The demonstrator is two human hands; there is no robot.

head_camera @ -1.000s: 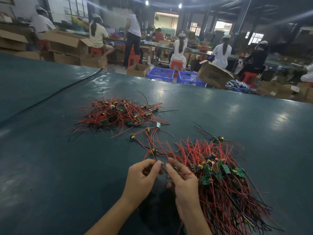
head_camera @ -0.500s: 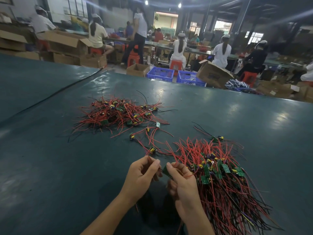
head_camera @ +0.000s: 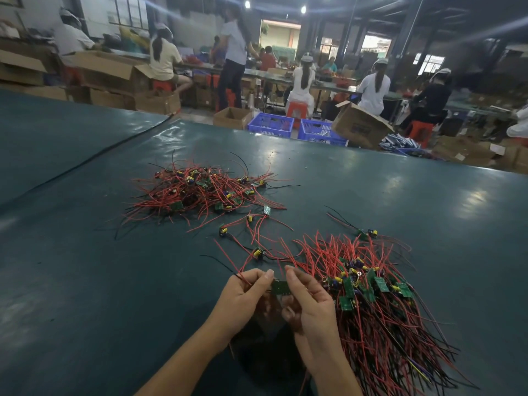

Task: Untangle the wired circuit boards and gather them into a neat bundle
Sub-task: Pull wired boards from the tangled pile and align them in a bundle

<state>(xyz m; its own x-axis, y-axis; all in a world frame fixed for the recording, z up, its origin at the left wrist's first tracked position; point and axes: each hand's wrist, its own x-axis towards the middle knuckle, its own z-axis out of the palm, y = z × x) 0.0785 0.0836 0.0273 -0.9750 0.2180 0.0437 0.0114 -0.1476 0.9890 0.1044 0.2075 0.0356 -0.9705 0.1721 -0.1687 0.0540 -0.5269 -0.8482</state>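
So 1 green board [head_camera: 279,287] is out in the open now, flipped flat between both hands. The left hand [head_camera: 243,292] pinches its red wires [head_camera: 242,277], the right hand [head_camera: 310,301] pinches its edge. Looks freed, ready for the bundle [head_camera: 377,304] just right of the hands.

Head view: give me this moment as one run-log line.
left hand: pinches red wires | right hand: pinches circuit board | near bundle: right of hands | tangled pile: far left | stage: untangling

Table [head_camera: 85,281] open leftward; near heap [head_camera: 385,324] blocks right, far heap [head_camera: 200,192] ahead.
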